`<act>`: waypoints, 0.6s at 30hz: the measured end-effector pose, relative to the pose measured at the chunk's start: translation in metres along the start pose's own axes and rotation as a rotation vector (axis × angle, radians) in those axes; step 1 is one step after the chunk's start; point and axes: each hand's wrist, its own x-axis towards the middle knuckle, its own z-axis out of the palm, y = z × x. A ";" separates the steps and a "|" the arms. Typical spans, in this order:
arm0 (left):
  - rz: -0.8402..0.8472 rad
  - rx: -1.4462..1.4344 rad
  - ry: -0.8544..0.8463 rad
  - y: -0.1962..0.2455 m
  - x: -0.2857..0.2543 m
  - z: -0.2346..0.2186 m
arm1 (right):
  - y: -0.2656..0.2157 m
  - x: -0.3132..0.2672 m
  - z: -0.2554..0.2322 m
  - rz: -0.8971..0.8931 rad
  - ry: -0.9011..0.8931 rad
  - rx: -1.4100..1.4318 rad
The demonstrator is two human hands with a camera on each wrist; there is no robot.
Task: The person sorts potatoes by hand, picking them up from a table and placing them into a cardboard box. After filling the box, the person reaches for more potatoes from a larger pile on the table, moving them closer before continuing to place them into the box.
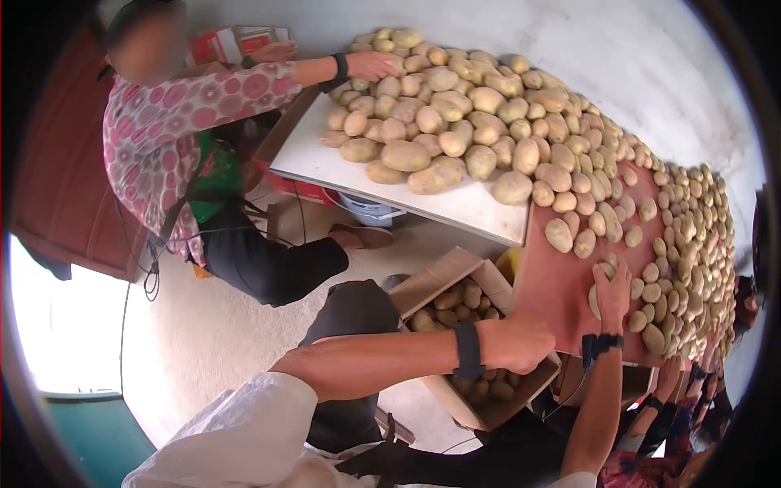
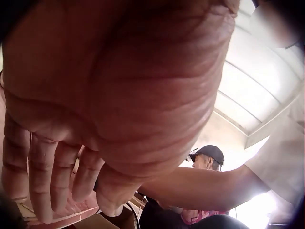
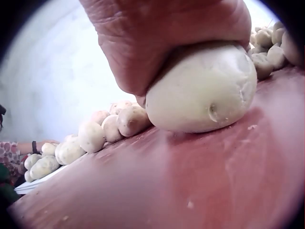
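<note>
My right hand (image 1: pixel 614 299) grips a potato (image 3: pixel 202 90) at the front part of the red tabletop (image 1: pixel 561 281). Large and pale, with a small dimple and scuffed skin at one end, the potato lies low against the surface beneath the palm. Loose potatoes (image 1: pixel 598 221) surround this hand on its far and right sides. My left hand (image 1: pixel 518 343) hangs over a cardboard box (image 1: pixel 455 396) that has potatoes (image 1: pixel 460 301) in it. In the left wrist view its fingers (image 2: pixel 42 167) point down, loosely bent, with nothing in them.
A big heap of potatoes (image 1: pixel 488 102) runs along the wall, across a white tabletop (image 1: pixel 317 154) and onto the red one. Another person (image 1: pixel 187 146) at the left reaches into the heap. A blue bucket (image 1: pixel 370 210) stands under the table. More people's arms (image 1: pixel 663 386) crowd the right edge.
</note>
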 end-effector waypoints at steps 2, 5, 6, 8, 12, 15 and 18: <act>-0.022 0.021 -0.025 0.003 -0.002 -0.006 | -0.003 -0.012 0.001 -0.023 0.021 0.009; -0.046 0.036 0.006 0.001 -0.004 -0.006 | -0.017 -0.035 -0.008 0.005 -0.006 0.050; -0.049 0.040 0.013 0.001 -0.004 -0.008 | -0.018 -0.038 -0.009 -0.002 -0.004 0.051; -0.074 0.057 -0.026 0.000 -0.005 -0.011 | -0.019 -0.042 -0.010 0.043 -0.013 0.089; -0.039 0.062 0.026 -0.011 -0.004 -0.006 | -0.006 -0.031 -0.001 -0.015 -0.009 0.106; -0.045 0.077 0.026 -0.011 -0.005 -0.010 | 0.008 -0.015 0.012 -0.115 0.036 0.144; -0.068 0.081 0.020 -0.009 -0.004 -0.010 | 0.004 -0.014 0.009 -0.118 0.019 0.193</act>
